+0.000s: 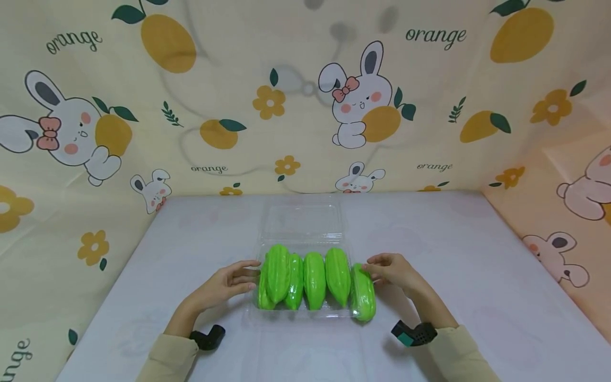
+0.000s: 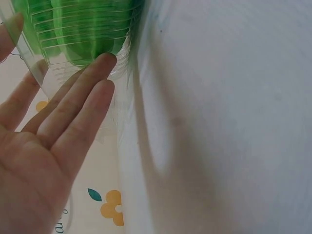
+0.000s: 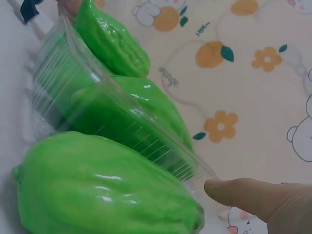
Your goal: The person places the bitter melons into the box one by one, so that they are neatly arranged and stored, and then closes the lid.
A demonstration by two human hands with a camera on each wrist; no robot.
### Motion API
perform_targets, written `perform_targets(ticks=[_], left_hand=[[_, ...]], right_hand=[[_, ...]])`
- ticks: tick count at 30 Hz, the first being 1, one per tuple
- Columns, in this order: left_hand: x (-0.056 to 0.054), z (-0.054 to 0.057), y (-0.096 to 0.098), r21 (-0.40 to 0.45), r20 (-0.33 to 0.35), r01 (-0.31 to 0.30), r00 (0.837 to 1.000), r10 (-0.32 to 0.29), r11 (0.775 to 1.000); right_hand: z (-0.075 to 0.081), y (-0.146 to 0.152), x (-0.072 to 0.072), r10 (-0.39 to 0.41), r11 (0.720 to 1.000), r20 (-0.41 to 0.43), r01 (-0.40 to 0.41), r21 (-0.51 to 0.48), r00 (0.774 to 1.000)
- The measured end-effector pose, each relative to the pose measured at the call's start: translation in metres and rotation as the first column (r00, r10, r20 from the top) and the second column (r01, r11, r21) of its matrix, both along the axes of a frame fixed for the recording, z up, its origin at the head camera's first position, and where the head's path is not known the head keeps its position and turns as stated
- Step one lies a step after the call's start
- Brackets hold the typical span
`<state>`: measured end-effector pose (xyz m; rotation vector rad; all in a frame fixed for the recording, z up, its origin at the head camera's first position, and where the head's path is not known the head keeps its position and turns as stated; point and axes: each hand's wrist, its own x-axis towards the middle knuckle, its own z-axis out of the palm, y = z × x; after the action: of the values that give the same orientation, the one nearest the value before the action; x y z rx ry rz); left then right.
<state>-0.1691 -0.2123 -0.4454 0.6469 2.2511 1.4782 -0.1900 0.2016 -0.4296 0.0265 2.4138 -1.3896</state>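
A clear plastic clamshell box point(image 1: 329, 313) holds several glossy green, ridged, gourd-like fruits point(image 1: 314, 278). My left hand point(image 1: 231, 281) is at the box's left side, its fingers extended; in the left wrist view the fingertips point(image 2: 105, 63) touch or nearly touch the ribbed wall. One more green fruit point(image 1: 364, 294) lies outside the box against its right wall, and in the right wrist view this fruit point(image 3: 102, 183) fills the lower left. By its far end is my right hand point(image 1: 392, 269), fingers loosely extended. Only one digit of that hand shows in the right wrist view, near the box rim.
The box's transparent lid point(image 1: 302, 220) lies folded back toward the rear. A white-covered table point(image 1: 429, 228) spreads around it. Behind and at the sides hangs a cream cloth point(image 1: 296, 48) printed with rabbits and oranges. Each wrist carries a dark device point(image 1: 414, 334).
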Motion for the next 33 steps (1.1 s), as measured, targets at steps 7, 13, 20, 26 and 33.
perform_targets(ticks=[7,13,20,26,33], left_hand=[[0.0003,0.0005,0.0005,-0.003,0.007,-0.003,1.0,0.003,1.0],[-0.0004,0.0003,0.0008,-0.004,0.017,-0.003,1.0,0.003,1.0],[-0.0006,0.0,0.0001,-0.008,0.014,-0.003,1.0,0.003,1.0],[-0.0006,-0.0008,0.0002,-0.009,0.02,-0.01,1.0,0.01,1.0],[-0.0009,-0.001,-0.0005,-0.004,0.015,-0.004,1.0,0.004,1.0]], right_hand=[[-0.0029,-0.0026,0.0004,0.033,0.999,0.03,-0.034,0.027,0.999],[-0.0042,-0.0058,0.0016,0.034,0.999,0.042,-0.035,0.033,0.999],[-0.0066,-0.0061,0.0005,0.031,0.999,0.042,-0.032,0.029,0.999],[-0.0061,-0.0061,0.0005,0.022,0.999,0.042,-0.024,0.03,0.999],[-0.0057,-0.0044,-0.0006,-0.012,1.0,0.05,0.011,0.024,0.999]])
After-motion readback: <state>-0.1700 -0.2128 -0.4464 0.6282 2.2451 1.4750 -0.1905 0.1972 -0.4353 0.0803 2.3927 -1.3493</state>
